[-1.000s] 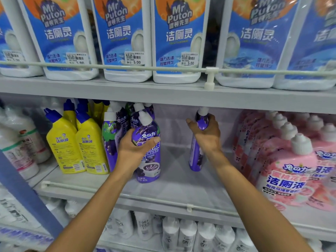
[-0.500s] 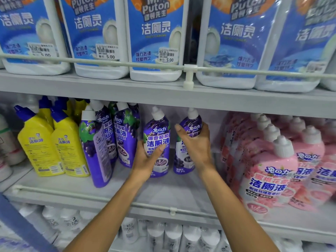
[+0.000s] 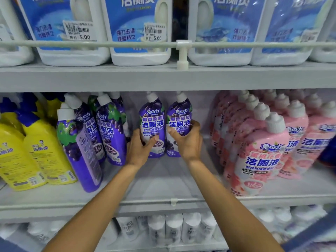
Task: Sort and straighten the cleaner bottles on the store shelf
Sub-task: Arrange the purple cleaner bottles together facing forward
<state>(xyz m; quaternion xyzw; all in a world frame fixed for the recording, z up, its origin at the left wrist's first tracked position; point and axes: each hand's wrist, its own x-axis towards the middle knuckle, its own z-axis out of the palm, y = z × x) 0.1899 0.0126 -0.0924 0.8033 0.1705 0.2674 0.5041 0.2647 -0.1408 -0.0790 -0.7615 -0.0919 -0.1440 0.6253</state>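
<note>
Two purple bottles stand upright, labels forward, touching side by side at the shelf's (image 3: 163, 180) 12 o'clock: the left hand (image 3: 140, 149) has its grip clamped on the left bottle (image 3: 152, 120), the right hand (image 3: 187, 140) on the right bottle (image 3: 179, 117). That pair looks nearly done. Left to do, I judge: the purple group at 9 o'clock, where the front bottle (image 3: 80, 151) leans with its back label outward. Half a second ago the pair stood apart and unevenly turned; now both labels face squarely forward.

left hand (image 3: 141, 148) clasped, right hand (image 3: 188, 140) clasped — arms outstretched
</note>
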